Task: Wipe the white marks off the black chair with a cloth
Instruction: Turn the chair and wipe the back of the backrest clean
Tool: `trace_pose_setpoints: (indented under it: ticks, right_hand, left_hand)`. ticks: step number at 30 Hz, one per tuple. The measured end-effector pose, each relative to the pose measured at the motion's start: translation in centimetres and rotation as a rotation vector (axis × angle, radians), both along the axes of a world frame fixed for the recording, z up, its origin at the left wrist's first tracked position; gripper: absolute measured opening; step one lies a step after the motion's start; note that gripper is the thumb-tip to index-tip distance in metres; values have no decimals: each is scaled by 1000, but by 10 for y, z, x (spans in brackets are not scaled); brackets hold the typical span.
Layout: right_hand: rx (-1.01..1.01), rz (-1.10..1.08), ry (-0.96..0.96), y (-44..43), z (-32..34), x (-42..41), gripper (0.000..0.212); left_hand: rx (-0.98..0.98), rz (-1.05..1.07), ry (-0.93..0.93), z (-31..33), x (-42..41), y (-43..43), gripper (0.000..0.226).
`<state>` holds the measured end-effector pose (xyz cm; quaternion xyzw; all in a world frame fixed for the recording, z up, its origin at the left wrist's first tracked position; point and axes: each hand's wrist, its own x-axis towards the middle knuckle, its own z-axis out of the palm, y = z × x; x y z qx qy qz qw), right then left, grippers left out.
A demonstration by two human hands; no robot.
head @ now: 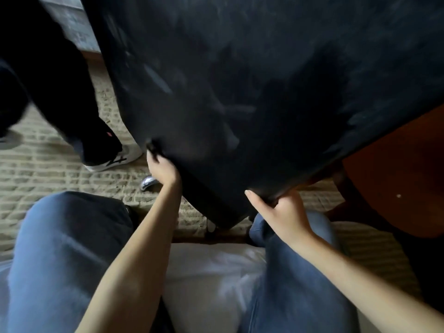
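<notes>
Both hands are on the black chair [240,92]: your left hand [163,169] curls round its near edge, and your right hand [287,212] hooks its fingers under the lower corner, thumb laid along the rim. Neither holds a cloth. The chair fills the view just past your knees, pale white marks [158,80] smeared across it. Looks like you're positioning it, not wiping yet. Next you'll need one hand free for a cloth; the white fabric [211,280] between your knees may be it, I can't tell. Beyond lie a woven rug [48,152] and someone's white sneaker [115,161].
</notes>
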<state>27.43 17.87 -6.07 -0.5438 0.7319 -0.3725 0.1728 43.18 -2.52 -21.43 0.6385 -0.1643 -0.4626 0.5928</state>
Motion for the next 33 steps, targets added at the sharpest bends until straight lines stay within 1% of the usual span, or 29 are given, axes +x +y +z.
trace_pose_setpoints:
  ticks: [1,3,4,5,7,9,11,14,17,18,19,20,22,24,26,28,30,31,33]
  right_hand:
    - [-14,4,14,0,-1,0,48]
    - [-25,17,7,-1,-2,0,47]
    - [-24,27,-6,-1,-1,0,46]
    - [-25,34,-11,-1,-2,-1,44]
    - [-35,59,9,0,-3,-3,43]
    - [-69,84,49,1,-4,-5,40]
    - [-87,104,88,1,-4,-3,40]
    - [-54,83,74,0,-2,-2,38]
    - [-29,66,89,3,-3,-7,46]
    - [-22,63,99,4,-3,-9,48]
    - [-17,60,100,5,-3,-9,51]
    - [-2,53,99,6,-1,-9,53]
    - [23,43,83,6,0,-10,56]
    - [26,62,93,5,1,-10,54]
    - [36,45,97,4,4,-7,53]
    - [13,34,98,3,7,-1,50]
    - [-5,44,78,1,5,6,43]
    - [16,45,44,0,3,8,37]
    - [70,56,-10,-4,3,7,32]
  left_hand:
    - [-138,34,-81,19,-2,-5,36]
    - [-347,17,-183,53,-7,-2,39]
    - [-397,6,-235,56,-6,0,40]
    - [-390,-13,-269,51,-5,3,40]
    - [-262,-56,-272,23,0,5,41]
    - [-62,-117,-205,-18,5,2,39]
    - [98,-144,-137,-45,9,1,36]
    - [279,-180,-47,-62,15,1,33]
    - [456,-286,194,-72,22,7,36]
    - [486,-275,245,-70,22,12,35]
    - [480,-257,233,-66,23,13,32]
    - [423,-209,220,-59,25,9,31]
    - [272,-121,107,-31,30,-9,34]
    - [87,-93,-35,13,32,-30,34]
    - [-92,-37,-116,65,26,-34,35]
    - [-277,39,-124,114,8,-14,36]
    - [-428,57,-92,149,-8,19,39]
    - [-491,59,-96,158,-15,34,40]
    - [-604,15,-117,171,-35,73,42]
